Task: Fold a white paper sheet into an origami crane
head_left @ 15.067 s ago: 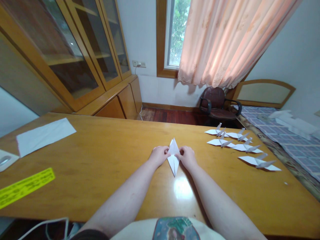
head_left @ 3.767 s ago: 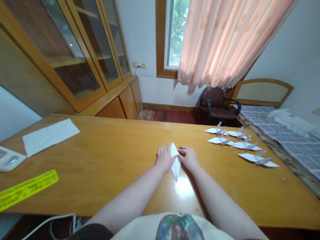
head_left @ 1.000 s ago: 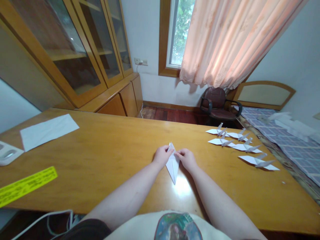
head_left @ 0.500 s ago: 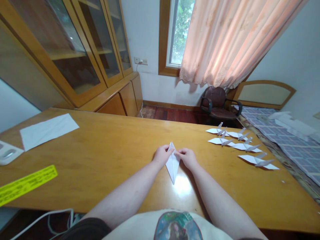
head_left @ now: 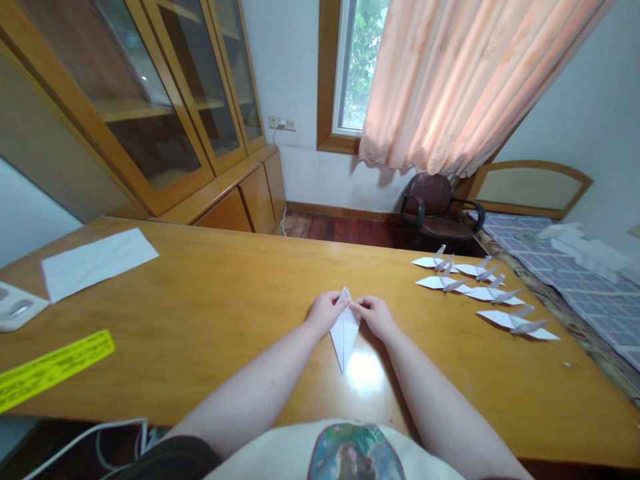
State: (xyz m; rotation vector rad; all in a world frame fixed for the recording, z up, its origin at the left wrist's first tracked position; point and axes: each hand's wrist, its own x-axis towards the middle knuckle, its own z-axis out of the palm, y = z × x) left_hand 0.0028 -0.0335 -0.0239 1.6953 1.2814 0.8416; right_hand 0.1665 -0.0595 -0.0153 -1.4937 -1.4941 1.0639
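Folded white paper [head_left: 345, 337] has swung its near tip slightly leftward, between the hands over the wooden table [head_left: 225, 307]; left hand [head_left: 324, 313] and right hand [head_left: 377, 318] narrowly pinch its upper edges.

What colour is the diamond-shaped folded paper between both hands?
The diamond-shaped folded paper is white, seen best in the head view.

I count five white paper cranes [head_left: 518, 325] by the far right corner of this brown wooden table [head_left: 225, 287], one white kite-shaped paper [head_left: 344, 338] mid-table, one white rectangular sheet [head_left: 100, 264] far left, one yellow strip [head_left: 57, 369], one cut-off white thing [head_left: 37, 307] left edge.
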